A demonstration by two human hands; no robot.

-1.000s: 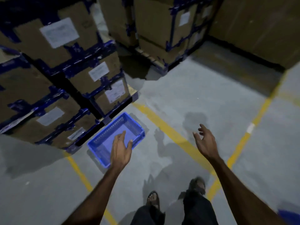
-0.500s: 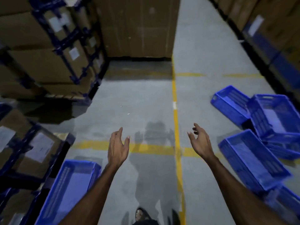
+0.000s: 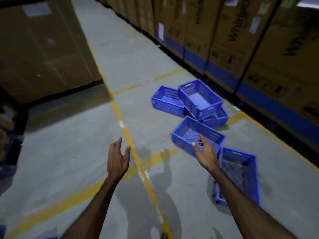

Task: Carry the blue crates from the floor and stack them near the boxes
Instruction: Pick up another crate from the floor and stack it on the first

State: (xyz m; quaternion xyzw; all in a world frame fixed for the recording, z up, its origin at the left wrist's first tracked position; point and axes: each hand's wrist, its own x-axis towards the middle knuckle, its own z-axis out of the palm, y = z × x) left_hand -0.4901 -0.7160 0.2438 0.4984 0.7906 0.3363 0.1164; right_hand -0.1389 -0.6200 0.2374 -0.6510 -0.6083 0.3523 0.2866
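Head view: both hands, left (image 3: 117, 160) and right (image 3: 205, 152), hang empty, fingers loosely spread, above floor (image 3: 77, 152) near crates (image 3: 195, 104).

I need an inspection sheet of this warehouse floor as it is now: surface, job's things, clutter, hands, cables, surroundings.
Surface: grey concrete floor with yellow lines.
Job's things: five blue crates on the floor at right, loosely piled; one rests tilted on others; all look empty.
Clutter: nothing seen.
Hands: left hand open, holding nothing; right hand open, seen in front of the nearest middle crate; contact cannot be told.
Cables: nothing seen.
Surroundings: tall cardboard boxes along the right; a large box at left.
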